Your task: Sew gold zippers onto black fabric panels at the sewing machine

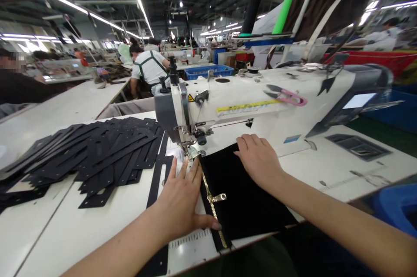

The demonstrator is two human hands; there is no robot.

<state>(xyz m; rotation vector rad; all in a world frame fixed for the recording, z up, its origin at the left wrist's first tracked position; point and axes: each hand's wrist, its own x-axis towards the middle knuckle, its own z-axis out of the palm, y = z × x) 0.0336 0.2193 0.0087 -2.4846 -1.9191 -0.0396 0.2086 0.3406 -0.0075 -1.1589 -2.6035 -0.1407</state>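
A black fabric panel (250,198) with a gold metal zipper (205,182) along its left edge lies on the sewing machine bed. The zipper's gold pull (219,198) points right. My left hand (180,205) lies flat with fingers spread, its fingertips just in front of the presser foot (187,148) and its thumb across the zipper's lower part. Under and beside this hand runs a black strip (156,185). At the panel's far edge, my right hand (260,161) has its fingers curled and closed on the fabric. The needle tip is hard to make out.
Left of the machine, a heap of black punched strips (110,151) covers part of the white table (42,233). Pink-handled thread snips (286,95) lie on the machine arm (228,98). Thread cones (282,15) stand behind. A co-worker (150,66) sits beyond.
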